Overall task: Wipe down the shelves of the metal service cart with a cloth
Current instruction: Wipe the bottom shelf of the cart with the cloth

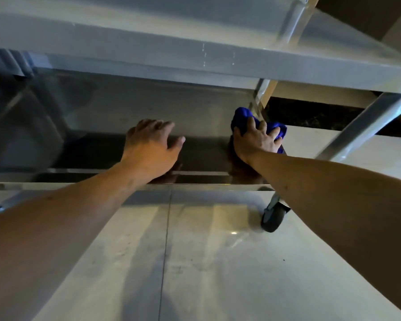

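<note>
**Blue cloth pressed on lower cart shelf, right end**

My right hand (257, 137) is spread over the blue cloth (243, 117), fingers splayed and pushing it down onto the lower shelf (130, 107) at its right end — cloth is bunched, bright blue, sticking out above and to the right of my fingers. It sits right next to the far right upright post (261, 96); can't tell if it touches it. My left hand (149, 147) is empty, fingers loosely open and slightly curled, low over the shelf middle just beyond the front rim; contact with the metal unclear. 2 bare forearms reach in from the bottom of the view.

Shelf is brushed steel, shiny, dark reflection under my hands, raised lip along the front. Upper shelf (195, 54) hangs across the top of the view and covers the back of the lower one — a few small pale marks on its edge. Near right post (366, 126) slants past my right arm. 1 grey caster wheel (272, 218) below the right corner, on pale tiled floor (206, 262). Left side blurred, dark.
</note>
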{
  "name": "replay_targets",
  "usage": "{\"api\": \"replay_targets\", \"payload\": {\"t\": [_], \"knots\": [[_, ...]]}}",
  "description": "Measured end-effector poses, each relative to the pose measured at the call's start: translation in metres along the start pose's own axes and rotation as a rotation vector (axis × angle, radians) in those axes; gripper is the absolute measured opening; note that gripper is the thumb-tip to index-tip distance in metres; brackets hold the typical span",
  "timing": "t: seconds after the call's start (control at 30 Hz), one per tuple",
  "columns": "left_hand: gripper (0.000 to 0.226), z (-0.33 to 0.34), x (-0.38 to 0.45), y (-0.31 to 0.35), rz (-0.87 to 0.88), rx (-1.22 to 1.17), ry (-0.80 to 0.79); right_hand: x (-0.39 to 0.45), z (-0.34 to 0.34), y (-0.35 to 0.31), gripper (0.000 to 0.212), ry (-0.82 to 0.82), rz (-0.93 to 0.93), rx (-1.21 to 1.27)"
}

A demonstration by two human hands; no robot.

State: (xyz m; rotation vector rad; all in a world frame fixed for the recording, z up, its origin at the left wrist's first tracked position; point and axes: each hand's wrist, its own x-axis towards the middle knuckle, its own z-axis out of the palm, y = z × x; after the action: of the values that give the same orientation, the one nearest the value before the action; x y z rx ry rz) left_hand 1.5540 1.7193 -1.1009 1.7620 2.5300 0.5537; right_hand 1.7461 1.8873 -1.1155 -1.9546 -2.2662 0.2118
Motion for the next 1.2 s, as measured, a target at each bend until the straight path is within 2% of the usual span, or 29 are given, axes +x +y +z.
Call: {"api": "replay_targets", "payload": {"t": [0.1, 0.37, 0.5, 0.63, 0.8, 0.9, 1.0, 1.2], "knots": [[0.062, -0.006, -0.005, -0.006, 0.025, 0.015, -0.007, -0.013, 0.004, -0.015, 0.064, -0.002, 0.038, -0.002], [0.062, -0.048, -0.033, -0.070, -0.028, 0.075, 0.044, -0.070, 0.025, -0.114, 0.066, -0.049, -0.127, -0.017], [0.060, -0.078, -0.064, -0.120, -0.106, 0.144, 0.079, -0.110, 0.039, -0.189, 0.064, -0.076, -0.309, 0.009], [0.056, -0.111, -0.103, -0.173, -0.173, 0.266, 0.112, -0.159, 0.050, -0.266, 0.061, -0.151, -0.583, 0.054], [0.052, -0.152, -0.151, -0.221, -0.240, 0.246, 0.183, -0.231, 0.060, -0.342, 0.063, -0.260, -0.878, 0.054], [0.052, -0.164, -0.164, -0.234, -0.268, 0.265, 0.210, -0.258, 0.064, -0.347, 0.063, -0.224, -1.027, 0.028], [0.051, -0.163, -0.156, -0.224, -0.278, 0.247, 0.220, -0.253, 0.064, -0.323, 0.063, -0.177, -1.137, -0.033], [0.052, -0.133, -0.101, -0.159, -0.080, 0.195, 0.174, -0.197, 0.047, -0.230, 0.067, -0.215, -1.237, -0.122]]}}
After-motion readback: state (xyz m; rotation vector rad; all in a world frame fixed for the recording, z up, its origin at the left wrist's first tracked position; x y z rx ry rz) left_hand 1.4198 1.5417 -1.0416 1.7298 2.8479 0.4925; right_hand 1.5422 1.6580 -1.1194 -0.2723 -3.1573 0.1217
